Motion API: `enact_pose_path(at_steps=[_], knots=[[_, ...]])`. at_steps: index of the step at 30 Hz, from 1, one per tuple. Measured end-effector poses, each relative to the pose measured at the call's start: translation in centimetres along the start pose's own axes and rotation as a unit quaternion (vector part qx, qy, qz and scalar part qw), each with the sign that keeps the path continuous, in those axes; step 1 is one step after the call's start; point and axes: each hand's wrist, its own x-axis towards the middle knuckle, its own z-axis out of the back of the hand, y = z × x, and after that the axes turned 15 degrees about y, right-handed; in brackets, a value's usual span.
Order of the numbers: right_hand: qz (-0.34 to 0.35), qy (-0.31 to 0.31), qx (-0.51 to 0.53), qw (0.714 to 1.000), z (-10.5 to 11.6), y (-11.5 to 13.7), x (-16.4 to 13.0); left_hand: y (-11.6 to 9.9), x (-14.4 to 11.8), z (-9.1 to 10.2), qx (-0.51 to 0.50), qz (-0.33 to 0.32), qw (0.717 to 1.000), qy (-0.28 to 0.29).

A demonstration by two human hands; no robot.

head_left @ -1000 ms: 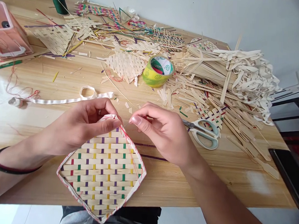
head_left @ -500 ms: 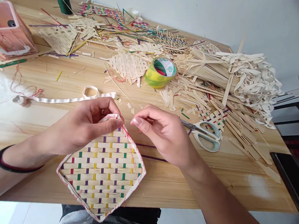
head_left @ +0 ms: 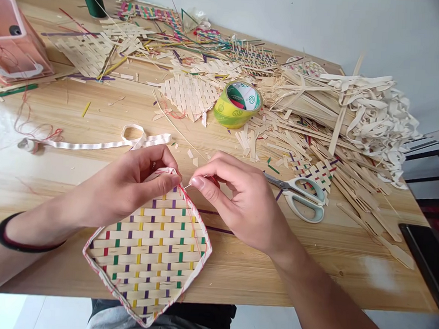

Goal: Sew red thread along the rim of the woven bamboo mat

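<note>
A woven bamboo mat [head_left: 155, 250] with coloured strips hangs tilted over the table's front edge, its border bound in white tape [head_left: 197, 272] and stitched with red thread. At its top corner my left hand [head_left: 140, 179] pinches the bound edge between thumb and fingers. My right hand [head_left: 235, 200] is closed in a pinch just right of that corner. Between its thumb and forefinger is a thin needle [head_left: 187, 186], its tip close to the bound edge. Red thread runs along the mat's right side. Part of the needle is hidden by the fingers.
Scissors [head_left: 303, 197] lie right of my right hand. Beyond are a tape roll [head_left: 238, 108], woven pieces [head_left: 190, 95], loose bamboo strips [head_left: 304, 110] and bundled white tape [head_left: 382, 120]. A white ribbon [head_left: 90, 145] and a pink box [head_left: 14, 43] are at left, a phone [head_left: 425, 261] at right.
My right hand has turned slightly, and the needle now shows between its fingertips and the mat's corner. The left hand keeps its hold on the mat.
</note>
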Motion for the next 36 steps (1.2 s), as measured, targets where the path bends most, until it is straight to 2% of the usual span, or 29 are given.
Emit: enact_pose_path(at_steps=[8,21,28,36], knots=[[0.002,0.000,-0.011,1.000,0.0,0.0,0.0,-0.3,0.1,0.2,-0.016,0.054,0.998,0.019],[0.008,0.010,-0.024,1.000,-0.3,0.0,-0.1,0.4,-0.1,-0.3,-0.068,0.010,0.997,0.025],[0.012,0.018,-0.015,1.000,-0.5,-0.1,0.0,0.5,-0.1,-0.6,-0.033,-0.024,0.999,0.025],[0.017,0.026,-0.007,0.999,-0.6,-0.3,0.0,-0.4,-0.4,-0.9,-0.005,-0.002,1.000,0.029]])
